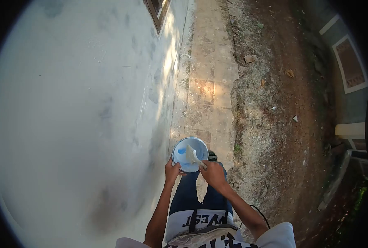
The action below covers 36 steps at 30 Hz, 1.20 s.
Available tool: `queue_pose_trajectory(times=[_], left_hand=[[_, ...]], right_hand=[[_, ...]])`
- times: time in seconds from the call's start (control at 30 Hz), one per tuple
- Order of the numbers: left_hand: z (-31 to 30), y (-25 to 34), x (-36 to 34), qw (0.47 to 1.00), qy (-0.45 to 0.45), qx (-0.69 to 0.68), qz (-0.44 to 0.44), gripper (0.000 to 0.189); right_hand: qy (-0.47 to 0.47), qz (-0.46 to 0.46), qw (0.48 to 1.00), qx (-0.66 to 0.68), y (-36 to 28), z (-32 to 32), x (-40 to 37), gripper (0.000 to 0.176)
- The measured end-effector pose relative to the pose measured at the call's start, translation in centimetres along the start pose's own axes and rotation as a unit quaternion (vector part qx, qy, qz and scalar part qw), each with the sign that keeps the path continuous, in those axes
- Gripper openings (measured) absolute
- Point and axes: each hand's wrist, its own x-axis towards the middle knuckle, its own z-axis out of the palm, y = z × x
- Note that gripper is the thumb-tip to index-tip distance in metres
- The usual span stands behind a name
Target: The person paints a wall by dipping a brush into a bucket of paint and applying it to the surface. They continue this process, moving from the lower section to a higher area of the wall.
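My left hand [172,170] grips the near rim of a round blue-and-white bucket [201,147] held in front of my waist. My right hand [212,172] holds the handle of a white paintbrush [192,155], whose bristles rest inside the bucket over pale paint. Both arms reach forward and down above my dark jeans.
A large whitish plastered wall [80,111] fills the left, with a wooden window frame [157,12] at the top. A narrow paved path [211,78] runs ahead beside it. Bare dirt with stones [283,103] lies to the right, bordered by a grey building [349,66].
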Motion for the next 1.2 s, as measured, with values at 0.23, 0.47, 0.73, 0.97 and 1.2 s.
queue_pose_trajectory(times=[0.23, 0.47, 0.73, 0.97, 1.2], left_hand=[[2.1, 4.0, -6.9, 0.998, 0.028, 0.016, 0.060, 0.063], [7.4, 4.2, -11.8, 0.984, 0.138, 0.025, 0.108, 0.069], [11.2, 4.4, -15.0, 0.945, 0.251, 0.000, 0.209, 0.067], [13.5, 2.5, -18.1, 0.919, 0.315, -0.063, 0.230, 0.067], [12.2, -1.1, -21.1, 0.897, 0.330, -0.204, 0.210, 0.067]], right_hand=[[0.018, -0.091, 0.990, -0.103, -1.3, -3.4, 0.0, 0.020], [-0.009, -0.204, 0.947, -0.250, -0.8, -6.6, 0.6, 0.020], [0.046, -0.309, 0.903, -0.296, 0.3, -7.1, 1.8, 0.023], [-0.070, -0.370, 0.881, -0.286, -0.1, -8.0, -0.4, 0.027], [-0.059, -0.446, 0.868, -0.212, -2.1, -10.3, -5.4, 0.031]])
